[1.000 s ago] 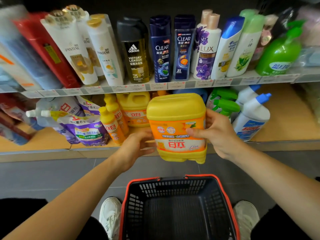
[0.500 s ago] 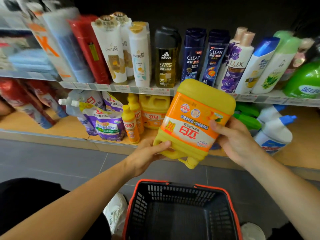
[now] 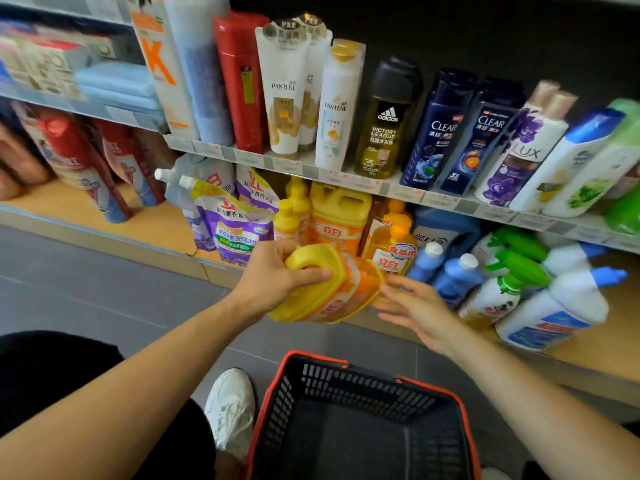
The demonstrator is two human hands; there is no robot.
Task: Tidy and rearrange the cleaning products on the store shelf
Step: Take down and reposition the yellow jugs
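Note:
My left hand grips the handle end of a large yellow detergent jug with an orange label. The jug lies tipped on its side, its base pointing into the lower shelf. Spread fingers of my right hand reach toward the jug's far end, just beside it; whether they touch it I cannot tell. Behind the jug stand a second yellow jug, small yellow bottles and an orange pump bottle.
Purple refill pouches sit left of the jugs. Blue-capped bottles, green spray bottles and white toilet cleaners crowd the right. Shampoo bottles line the upper shelf. A red-rimmed black basket stands below my hands.
The jug has been turned from upside down to lying on its side and moved toward the lower shelf. My left hand took the handle end; my right hand let go of its side.

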